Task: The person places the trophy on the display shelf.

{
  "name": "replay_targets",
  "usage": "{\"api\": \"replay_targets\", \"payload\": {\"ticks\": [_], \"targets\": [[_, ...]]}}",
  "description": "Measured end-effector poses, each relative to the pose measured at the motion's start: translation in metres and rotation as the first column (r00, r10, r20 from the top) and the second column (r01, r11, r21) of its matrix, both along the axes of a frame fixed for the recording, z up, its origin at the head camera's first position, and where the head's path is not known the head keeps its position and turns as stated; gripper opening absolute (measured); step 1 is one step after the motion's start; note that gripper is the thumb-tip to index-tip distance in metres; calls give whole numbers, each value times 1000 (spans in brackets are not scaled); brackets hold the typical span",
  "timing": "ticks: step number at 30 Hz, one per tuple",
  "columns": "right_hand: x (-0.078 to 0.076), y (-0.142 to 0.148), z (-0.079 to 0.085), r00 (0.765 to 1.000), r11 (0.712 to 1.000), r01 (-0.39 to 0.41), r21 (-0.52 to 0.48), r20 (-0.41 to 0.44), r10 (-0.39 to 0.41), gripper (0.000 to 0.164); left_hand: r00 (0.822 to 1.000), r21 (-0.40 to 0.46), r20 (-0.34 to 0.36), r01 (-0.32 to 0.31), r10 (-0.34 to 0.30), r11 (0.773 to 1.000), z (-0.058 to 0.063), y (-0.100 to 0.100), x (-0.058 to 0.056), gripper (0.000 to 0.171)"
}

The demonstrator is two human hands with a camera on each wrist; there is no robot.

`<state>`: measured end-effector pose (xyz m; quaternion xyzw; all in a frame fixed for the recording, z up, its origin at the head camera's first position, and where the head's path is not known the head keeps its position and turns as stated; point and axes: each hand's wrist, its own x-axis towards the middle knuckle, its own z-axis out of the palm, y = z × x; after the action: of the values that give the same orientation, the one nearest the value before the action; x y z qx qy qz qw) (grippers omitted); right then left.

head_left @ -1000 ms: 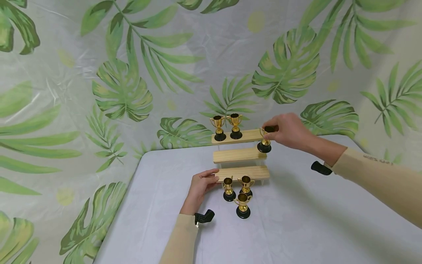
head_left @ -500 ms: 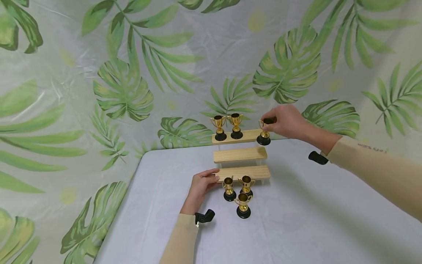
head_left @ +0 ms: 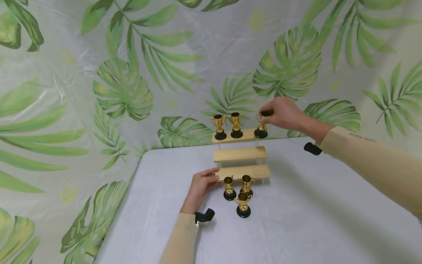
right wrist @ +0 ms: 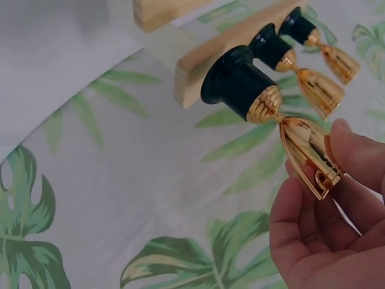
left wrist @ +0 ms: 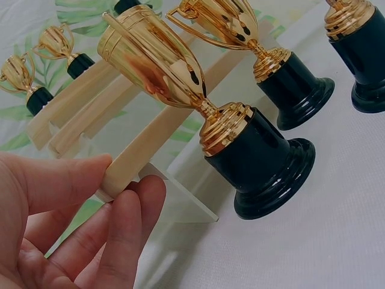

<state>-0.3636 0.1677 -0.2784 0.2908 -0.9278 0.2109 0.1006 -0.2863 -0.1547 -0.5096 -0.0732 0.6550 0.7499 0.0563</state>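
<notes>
Leaf-patterned fabric (head_left: 184, 84) backs a white desk (head_left: 313, 205), where the right hand (head_left: 286, 113) pinches a gold trophy (right wrist: 263, 103) at the right end of the top wooden shelf (head_left: 248, 135) and the left hand (head_left: 199, 186) grips the bottom shelf (head_left: 245, 171) by its left end.

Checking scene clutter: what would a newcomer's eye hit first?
Probably the gold trophy that the right hand grips at the right end of the top wooden shelf, with two matching trophies standing further left. Next, three trophies clustered on the white table before the bottom shelf, whose left end the left hand pinches. The green-leaf backdrop filling the background also draws the eye.
</notes>
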Motion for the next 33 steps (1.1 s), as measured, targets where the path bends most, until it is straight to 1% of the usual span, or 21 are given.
{"api": "replay_targets", "payload": {"ticks": [5,15,19,24,30,33], "targets": [[-8,-1,2,1000,1000,-6,15,3,6,35,1000,3,-8,7,-7,1000,-1,0,-1,34],[-25,-10,3,998,1000,-12,12,55,11,35,1000,-4,-8,9,-9,1000,-3,0,-4,33],[-31,-13,2,999,1000,-21,23,50,20,35,1000,-1,-5,10,-10,1000,-3,0,-5,33],[-36,-19,0,998,998,-48,43,32,47,34,1000,1,-2,9,-9,1000,-2,1,-5,33],[-41,-24,-4,996,996,-72,48,54,70,32,1000,-1,-5,9,-9,1000,-2,0,-5,35],[-44,-26,-7,996,996,-66,61,58,62,32,1000,0,-3,12,-12,1000,-1,0,-5,34]]}}
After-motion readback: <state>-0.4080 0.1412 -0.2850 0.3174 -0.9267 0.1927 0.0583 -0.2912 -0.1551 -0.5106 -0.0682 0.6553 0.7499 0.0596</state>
